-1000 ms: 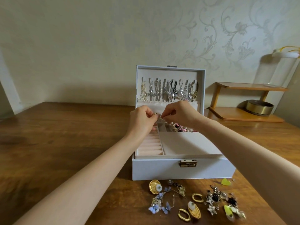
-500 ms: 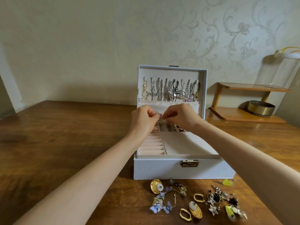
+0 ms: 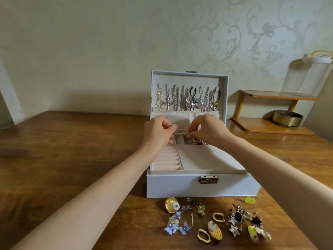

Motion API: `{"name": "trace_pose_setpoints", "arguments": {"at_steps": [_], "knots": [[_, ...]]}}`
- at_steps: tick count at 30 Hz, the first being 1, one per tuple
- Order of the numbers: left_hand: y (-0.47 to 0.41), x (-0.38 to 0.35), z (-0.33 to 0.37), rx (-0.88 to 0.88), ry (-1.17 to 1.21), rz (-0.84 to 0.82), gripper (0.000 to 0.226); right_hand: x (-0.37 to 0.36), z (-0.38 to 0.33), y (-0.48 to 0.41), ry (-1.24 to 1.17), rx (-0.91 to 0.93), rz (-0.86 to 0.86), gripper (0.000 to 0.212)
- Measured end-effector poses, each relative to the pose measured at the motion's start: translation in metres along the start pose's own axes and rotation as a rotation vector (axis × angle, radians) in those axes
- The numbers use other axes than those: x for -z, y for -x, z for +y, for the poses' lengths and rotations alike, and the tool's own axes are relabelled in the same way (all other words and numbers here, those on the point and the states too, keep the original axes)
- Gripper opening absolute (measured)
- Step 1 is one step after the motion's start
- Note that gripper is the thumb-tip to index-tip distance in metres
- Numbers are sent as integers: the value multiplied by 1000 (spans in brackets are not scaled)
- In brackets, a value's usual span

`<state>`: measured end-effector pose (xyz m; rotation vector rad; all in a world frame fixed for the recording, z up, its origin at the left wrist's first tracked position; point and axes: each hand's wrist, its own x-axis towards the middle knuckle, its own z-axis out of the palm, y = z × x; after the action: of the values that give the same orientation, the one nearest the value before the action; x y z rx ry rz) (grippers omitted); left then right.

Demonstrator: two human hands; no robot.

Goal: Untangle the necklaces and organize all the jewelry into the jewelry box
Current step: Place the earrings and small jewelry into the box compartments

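Observation:
A white jewelry box stands open on the wooden table, several necklaces hanging from hooks inside its lid. My left hand is over the back of the ring rolls, fingers curled, with a gold ring at its fingertips. My right hand pinches a small gold-and-silver piece over the back compartment, where other jewelry lies. Loose earrings are scattered on the table in front of the box.
A wooden two-tier stand with a brass bowl sits at the back right, beside a clear cylinder. A yellow heart piece lies near the box's right front corner. The wall is close behind the box.
My hands have drawn slightly apart. The ring now shows at the left fingertips, and the small piece is with the right hand over the back compartment.

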<state>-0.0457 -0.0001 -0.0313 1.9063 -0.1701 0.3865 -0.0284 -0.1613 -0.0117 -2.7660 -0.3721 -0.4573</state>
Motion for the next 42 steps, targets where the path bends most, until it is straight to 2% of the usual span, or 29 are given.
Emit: {"name": "trace_pose_setpoints", "arguments": {"at_steps": [4,9,24,31,39,42], "knots": [[0,0,0,3,16,-4,17,-1,2,2,-37,-19,2,10],[0,0,-1,-4,5,-4,17,-3,1,-1,-198,-73,41,6],[-1,1,-3,-52,-101,2,12,-5,-11,0,155,41,-4,15],[-1,0,-2,-165,-433,-105,12,-3,-13,0,141,32,-9,13],[-2,-1,-4,-167,-430,-90,12,-3,-13,3,82,82,0,28],[-2,0,-5,-174,-354,-51,11,-2,-12,4,48,62,-19,25]]}}
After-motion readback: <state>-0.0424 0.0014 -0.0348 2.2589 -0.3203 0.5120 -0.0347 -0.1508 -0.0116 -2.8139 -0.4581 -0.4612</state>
